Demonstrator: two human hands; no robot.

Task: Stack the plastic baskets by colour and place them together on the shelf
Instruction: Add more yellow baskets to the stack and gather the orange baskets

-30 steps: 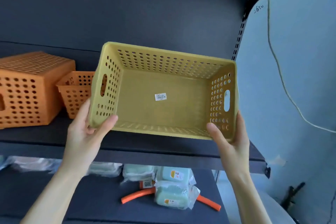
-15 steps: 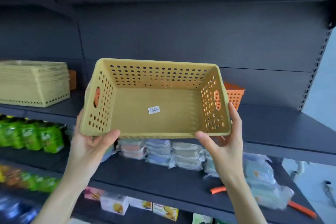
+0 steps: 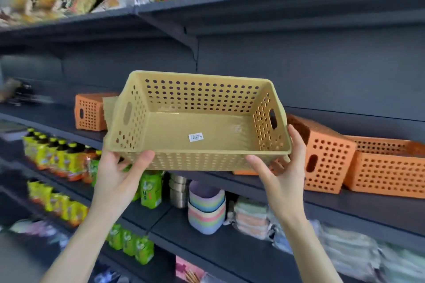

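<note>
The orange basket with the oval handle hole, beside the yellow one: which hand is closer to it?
Right. The right hand grips the yellow basket at the end next to that orange basket. The left hand holds the far end.

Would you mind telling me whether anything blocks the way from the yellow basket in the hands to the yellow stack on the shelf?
Nothing visible does. The yellow basket, held by the left hand and right hand, hovers just in front of the yellow stack, hiding most of it; the orange baskets sit off to the sides.
</note>
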